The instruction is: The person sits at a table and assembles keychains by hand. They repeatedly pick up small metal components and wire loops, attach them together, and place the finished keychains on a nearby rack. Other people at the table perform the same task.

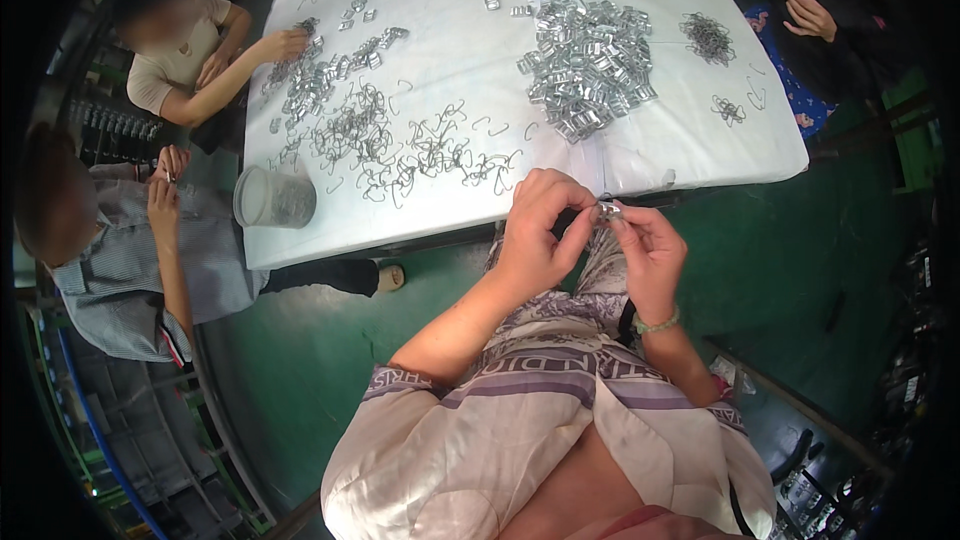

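Observation:
Just off the table's near edge, my left hand (pixel 541 232) and my right hand (pixel 652 258) meet at the fingertips. Between them is a small shiny metal clip (pixel 606 210), pinched by my right thumb and fingers. My left thumb and forefinger are closed at the clip's other side; whether they grip the clip itself or a thin wire is too small to tell. Beyond my hands lies a large heap of similar silvery clips (pixel 588 65). Loose bent wire hooks (pixel 430 155) are scattered over the table to the left of that heap.
The white-covered table (pixel 450 50) fills the far side. A translucent plastic tub (pixel 262 198) stands at its near left corner. Small wire piles (pixel 708 38) lie at the right. Co-workers sit at the left, one with a hand (pixel 285 45) on parts; another person's hands (pixel 800 5) show far right.

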Tool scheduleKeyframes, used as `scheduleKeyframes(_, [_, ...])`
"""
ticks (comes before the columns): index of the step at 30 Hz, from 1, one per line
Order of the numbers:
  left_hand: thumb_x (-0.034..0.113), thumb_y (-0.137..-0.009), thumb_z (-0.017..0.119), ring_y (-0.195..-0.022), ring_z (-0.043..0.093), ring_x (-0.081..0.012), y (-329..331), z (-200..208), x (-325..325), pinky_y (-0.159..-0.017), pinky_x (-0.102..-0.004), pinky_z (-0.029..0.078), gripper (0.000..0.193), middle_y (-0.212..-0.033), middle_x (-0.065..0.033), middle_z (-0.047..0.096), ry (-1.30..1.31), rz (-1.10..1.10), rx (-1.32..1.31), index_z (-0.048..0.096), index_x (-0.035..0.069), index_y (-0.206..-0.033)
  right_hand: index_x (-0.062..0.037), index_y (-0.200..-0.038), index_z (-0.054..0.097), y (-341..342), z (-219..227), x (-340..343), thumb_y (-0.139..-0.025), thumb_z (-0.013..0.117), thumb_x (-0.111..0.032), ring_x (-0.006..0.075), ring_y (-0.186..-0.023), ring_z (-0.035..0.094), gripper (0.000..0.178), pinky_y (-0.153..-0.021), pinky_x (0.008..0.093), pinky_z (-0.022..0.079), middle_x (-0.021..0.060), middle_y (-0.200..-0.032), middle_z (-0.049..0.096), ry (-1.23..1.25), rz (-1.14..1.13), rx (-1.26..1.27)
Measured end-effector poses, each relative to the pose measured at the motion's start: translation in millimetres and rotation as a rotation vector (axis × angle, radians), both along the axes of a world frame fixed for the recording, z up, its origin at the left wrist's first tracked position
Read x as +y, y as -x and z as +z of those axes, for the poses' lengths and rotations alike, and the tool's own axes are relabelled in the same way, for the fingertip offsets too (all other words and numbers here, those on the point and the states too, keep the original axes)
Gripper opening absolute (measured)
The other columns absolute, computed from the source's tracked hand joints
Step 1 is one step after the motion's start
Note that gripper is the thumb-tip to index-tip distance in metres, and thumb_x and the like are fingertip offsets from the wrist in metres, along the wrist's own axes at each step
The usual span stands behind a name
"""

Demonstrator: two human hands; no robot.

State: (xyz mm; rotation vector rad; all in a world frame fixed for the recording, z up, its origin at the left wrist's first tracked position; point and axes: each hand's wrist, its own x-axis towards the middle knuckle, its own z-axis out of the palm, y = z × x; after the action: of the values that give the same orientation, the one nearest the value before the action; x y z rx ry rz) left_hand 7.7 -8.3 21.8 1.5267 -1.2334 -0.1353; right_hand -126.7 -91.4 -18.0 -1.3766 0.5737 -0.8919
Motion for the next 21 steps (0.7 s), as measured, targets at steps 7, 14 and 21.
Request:
scheduleKeyframes(7, [-0.005,-0.08,0.059,-0.082,0.054,-0.0222,2,-10,1,-0.075,-0.0301,0.043,0.01,-0.09,-0.012,0.057,0.061,-0.072,0.152,0.055,0.0,-0.089,0.0046,-0.096,0.063,1,8,2,-0.088,0.063,-0.004,0.0064,-0.08,0.06,0.012,-0.072,0.0203,0.048,0.0037,-0.088,0.067,-0.077,0.067,0.039])
scheduleKeyframes(14, [-0.008,-0.082,0.054,-0.083,0.058,-0.0247,10,-19,6,-0.078,-0.0305,0.045,0.012,-0.09,-0.0121,0.059,0.077,-0.134,0.376,0.054,0.0,-0.092,0.0038,-0.093,0.066,-15,-15,-43,-0.086,0.066,-0.006,0.0101,-0.077,0.061,0.012,-0.07,0.0236,0.048,0.0069,-0.085,0.067,0.128,-0.018,0.183])
scheduleKeyframes(21, [-0.009,-0.081,0.055,-0.084,0.058,-0.0256,10,-20,13,-0.078,-0.0313,0.044,0.014,-0.091,-0.0121,0.06,0.037,-0.147,0.296,0.054,0.001,-0.091,0.0013,-0.097,0.067,-79,-46,-88,-0.074,0.072,-0.01,0.0265,-0.078,0.059,0.026,-0.071,0.0361,0.047,0.0123,-0.084,0.061,0.665,-0.05,0.383])
